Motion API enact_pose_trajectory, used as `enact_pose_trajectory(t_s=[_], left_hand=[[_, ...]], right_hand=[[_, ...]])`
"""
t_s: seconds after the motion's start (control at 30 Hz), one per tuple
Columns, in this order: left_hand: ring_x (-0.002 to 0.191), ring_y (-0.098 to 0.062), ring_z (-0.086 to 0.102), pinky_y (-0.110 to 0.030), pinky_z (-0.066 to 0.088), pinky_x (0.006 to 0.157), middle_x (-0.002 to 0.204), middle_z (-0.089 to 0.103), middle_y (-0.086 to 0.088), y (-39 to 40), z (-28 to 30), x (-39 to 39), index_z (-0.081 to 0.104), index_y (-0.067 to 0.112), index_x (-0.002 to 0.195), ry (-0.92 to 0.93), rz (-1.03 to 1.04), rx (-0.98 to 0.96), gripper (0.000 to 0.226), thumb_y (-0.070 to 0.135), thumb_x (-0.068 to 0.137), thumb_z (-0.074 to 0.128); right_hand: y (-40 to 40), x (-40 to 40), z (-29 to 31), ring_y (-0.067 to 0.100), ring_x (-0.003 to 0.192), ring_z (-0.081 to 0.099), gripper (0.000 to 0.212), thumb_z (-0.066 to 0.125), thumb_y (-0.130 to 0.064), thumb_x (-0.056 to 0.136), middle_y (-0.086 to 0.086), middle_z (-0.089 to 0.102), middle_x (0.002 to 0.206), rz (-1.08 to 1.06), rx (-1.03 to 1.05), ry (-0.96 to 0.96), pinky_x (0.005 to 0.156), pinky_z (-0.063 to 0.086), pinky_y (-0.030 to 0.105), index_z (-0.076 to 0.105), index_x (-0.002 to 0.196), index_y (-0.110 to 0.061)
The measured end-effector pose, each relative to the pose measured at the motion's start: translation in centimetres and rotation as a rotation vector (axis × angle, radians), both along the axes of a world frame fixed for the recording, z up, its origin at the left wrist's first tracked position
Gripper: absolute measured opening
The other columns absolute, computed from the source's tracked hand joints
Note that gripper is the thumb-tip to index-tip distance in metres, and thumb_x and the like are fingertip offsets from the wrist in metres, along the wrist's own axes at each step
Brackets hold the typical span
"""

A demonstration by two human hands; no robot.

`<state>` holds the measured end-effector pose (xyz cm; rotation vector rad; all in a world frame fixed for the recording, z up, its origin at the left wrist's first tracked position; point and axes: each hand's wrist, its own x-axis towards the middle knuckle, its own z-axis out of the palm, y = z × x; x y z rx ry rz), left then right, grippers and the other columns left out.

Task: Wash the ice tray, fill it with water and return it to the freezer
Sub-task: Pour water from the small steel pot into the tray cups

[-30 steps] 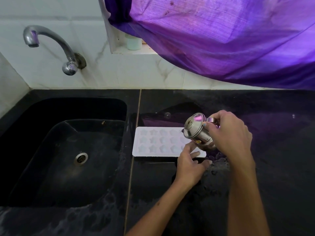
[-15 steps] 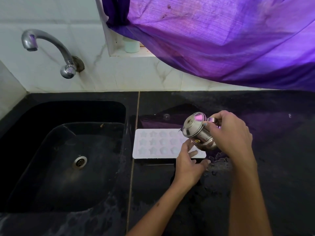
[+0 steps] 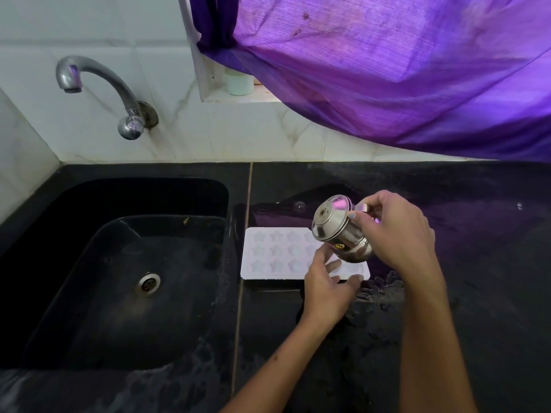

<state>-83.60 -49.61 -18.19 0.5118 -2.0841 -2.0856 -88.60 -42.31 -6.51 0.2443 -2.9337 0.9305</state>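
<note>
A white ice tray [image 3: 277,253] with star-shaped cells lies flat on the black counter [image 3: 477,263], just right of the sink. My right hand [image 3: 399,231] grips a small steel cup [image 3: 340,229] by its handle and holds it tilted on its side above the tray's right half. My left hand [image 3: 326,281] rests at the tray's front right edge, fingers spread and relaxed over it. The cup and both hands hide the tray's right cells.
A black sink [image 3: 125,278] with a metal drain [image 3: 148,282] fills the left side; its tap [image 3: 98,84] juts from the tiled wall. A purple curtain [image 3: 387,70] hangs over the counter's back. A small pale jar [image 3: 239,84] stands on the ledge. Wet patches mark the counter near the tray.
Both hands, the cup and the tray stay almost as they were; the left hand's fingers have spread a little along the tray's edge.
</note>
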Motion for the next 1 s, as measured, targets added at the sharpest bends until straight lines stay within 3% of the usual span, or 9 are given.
enact_pose_trajectory(t_s=[0.3,0.63,1.0], left_hand=[[0.113,-0.006,0.055,-0.018,0.046,0.086,0.128,0.053,0.013,-0.5,-0.1,0.0,0.047,0.022,0.130,-0.039,-0.022,0.002,0.063,0.012,0.075,0.074],[0.114,-0.008,0.054,-0.023,0.047,0.090,0.120,0.053,0.015,-0.8,0.1,0.0,0.047,0.025,0.124,-0.048,-0.038,0.031,0.058,0.009,0.076,0.074],[0.115,-0.008,0.055,-0.024,0.047,0.090,0.129,0.054,0.009,-0.8,-0.1,-0.2,0.048,0.023,0.125,-0.050,-0.042,0.041,0.059,0.009,0.074,0.075]], right_hand=[[-1.0,0.3,0.2,0.023,0.090,0.058,0.009,0.060,-0.037,0.090,-0.004,0.062,0.100,0.008,0.064,0.001,0.078,0.048,0.042,0.057,0.092,-0.028],[-1.5,0.6,0.5,0.024,0.092,0.057,0.011,0.060,-0.037,0.090,-0.003,0.060,0.103,-0.003,0.074,0.004,0.078,0.045,0.040,0.060,0.094,-0.026],[-1.6,0.6,0.3,0.021,0.087,0.055,0.013,0.060,-0.035,0.091,-0.004,0.060,0.102,-0.016,0.097,0.030,0.077,0.045,0.039,0.061,0.098,-0.025]])
